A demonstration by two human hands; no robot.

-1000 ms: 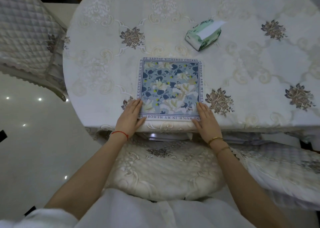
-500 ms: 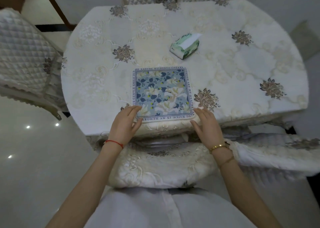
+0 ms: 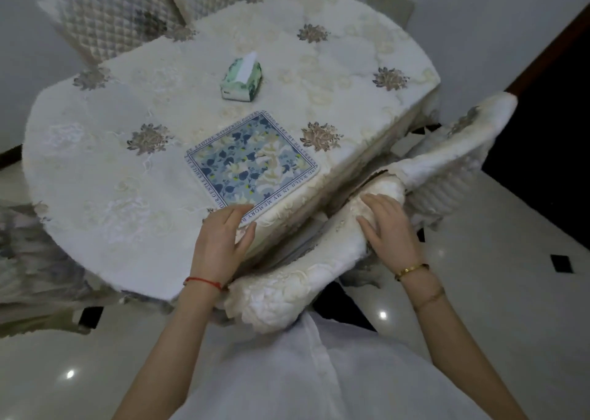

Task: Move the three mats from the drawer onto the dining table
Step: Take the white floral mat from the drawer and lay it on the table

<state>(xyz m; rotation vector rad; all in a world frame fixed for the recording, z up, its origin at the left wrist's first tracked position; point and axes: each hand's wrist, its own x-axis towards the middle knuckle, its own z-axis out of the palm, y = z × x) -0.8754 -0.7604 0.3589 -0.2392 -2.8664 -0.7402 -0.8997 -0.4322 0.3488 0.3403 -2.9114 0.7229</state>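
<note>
My right hand point(image 3: 388, 228) had left the mat point(image 3: 252, 161) and lay loose-fingered over the chair cushion point(image 3: 306, 269), my left hand point(image 3: 222, 239) spread at its near corner on the table point(image 3: 95, 176), suggesting it was placed.

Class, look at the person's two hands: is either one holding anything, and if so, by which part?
Nothing is gripped. The left hand touches the near corner of the floral mat; the right hand rests flat on the chair cushion.
</note>
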